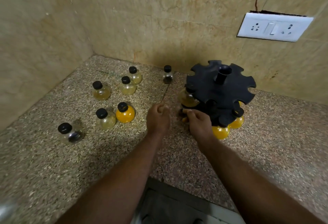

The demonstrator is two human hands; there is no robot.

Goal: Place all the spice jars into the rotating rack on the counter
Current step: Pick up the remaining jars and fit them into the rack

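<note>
Seven round, clear spice jars (pixel 125 112) with black caps stand loose on the speckled counter (pixel 53 161) at centre left of the frame; one is bright yellow, four pale, two dark. Left hand (pixel 158 119) at centre: fingers curled together, holding nothing. Right hand (pixel 199 121): fingers closed on a yellow jar, mostly hidden, at the lower tier of the black notched rack (pixel 220 88), centre right. Three more jars hang in it
</note>
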